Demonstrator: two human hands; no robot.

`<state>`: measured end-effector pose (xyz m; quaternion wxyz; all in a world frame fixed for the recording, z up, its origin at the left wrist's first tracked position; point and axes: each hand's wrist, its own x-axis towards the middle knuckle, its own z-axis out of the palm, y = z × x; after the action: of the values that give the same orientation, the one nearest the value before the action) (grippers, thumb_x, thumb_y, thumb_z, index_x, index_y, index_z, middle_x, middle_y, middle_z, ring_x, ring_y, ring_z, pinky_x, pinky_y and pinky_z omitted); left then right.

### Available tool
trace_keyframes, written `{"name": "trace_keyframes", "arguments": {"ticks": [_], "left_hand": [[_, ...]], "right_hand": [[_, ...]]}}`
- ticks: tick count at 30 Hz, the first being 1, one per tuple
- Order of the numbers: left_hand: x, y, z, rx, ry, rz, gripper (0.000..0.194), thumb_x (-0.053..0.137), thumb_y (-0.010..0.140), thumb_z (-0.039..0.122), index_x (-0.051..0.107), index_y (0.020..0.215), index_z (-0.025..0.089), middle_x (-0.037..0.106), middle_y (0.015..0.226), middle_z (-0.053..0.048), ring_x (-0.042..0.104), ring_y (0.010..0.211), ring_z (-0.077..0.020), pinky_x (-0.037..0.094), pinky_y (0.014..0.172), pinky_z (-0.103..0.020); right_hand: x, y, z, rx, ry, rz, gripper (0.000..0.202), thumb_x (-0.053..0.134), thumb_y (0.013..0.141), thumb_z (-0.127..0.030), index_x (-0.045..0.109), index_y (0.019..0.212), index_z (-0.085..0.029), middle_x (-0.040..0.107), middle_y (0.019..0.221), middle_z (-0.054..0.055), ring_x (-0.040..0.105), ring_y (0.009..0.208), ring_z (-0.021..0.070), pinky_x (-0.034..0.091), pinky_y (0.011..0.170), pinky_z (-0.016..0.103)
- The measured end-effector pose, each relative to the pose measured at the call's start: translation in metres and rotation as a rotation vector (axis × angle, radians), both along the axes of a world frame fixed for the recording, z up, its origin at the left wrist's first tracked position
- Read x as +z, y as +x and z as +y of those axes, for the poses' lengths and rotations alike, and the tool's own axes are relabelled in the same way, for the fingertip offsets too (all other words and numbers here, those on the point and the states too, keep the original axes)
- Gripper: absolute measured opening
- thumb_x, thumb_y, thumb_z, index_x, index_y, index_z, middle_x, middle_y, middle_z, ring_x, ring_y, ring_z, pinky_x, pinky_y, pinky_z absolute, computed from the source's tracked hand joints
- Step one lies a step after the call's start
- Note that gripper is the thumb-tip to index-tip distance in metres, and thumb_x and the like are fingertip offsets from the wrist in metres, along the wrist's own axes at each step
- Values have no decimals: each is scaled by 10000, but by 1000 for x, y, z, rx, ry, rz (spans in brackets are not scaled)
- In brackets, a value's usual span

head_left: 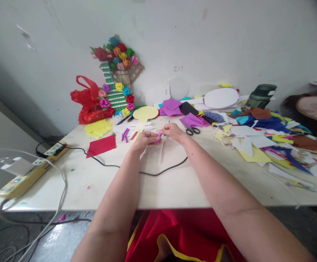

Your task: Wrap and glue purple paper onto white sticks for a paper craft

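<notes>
Together — both hands (171,131) on small purple piece (158,137) — scissors (193,131) nearby.

One head-worn view, looking forward and down over the worktop (171,189).
We look out from the wearer's head, above the near edge, towards the wall (215,43) behind. The view is wide: we take in the worktop from side to side and a strip of floor (71,236) below. Both forearms run in from the bottom, and the left hand (147,139) and right hand (173,132) sit near mid-frame, within arm's reach.
</notes>
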<state>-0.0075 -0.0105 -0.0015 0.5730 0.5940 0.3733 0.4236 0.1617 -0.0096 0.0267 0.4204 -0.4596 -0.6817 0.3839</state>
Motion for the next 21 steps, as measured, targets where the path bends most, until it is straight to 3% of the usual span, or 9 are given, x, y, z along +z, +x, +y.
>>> {"name": "trace_keyframes", "arguments": {"ticks": [21], "left_hand": [[-5,0,3,10,-35,-55,381,797,486,268,668,809,113,675,713,-55,641,664,-165,493,752,-342]], "right_hand": [[-10,0,9,-17,43,-34,348,675,539,-454,528,538,-138,412,507,-52,343,519,77,283,525,234]]}}
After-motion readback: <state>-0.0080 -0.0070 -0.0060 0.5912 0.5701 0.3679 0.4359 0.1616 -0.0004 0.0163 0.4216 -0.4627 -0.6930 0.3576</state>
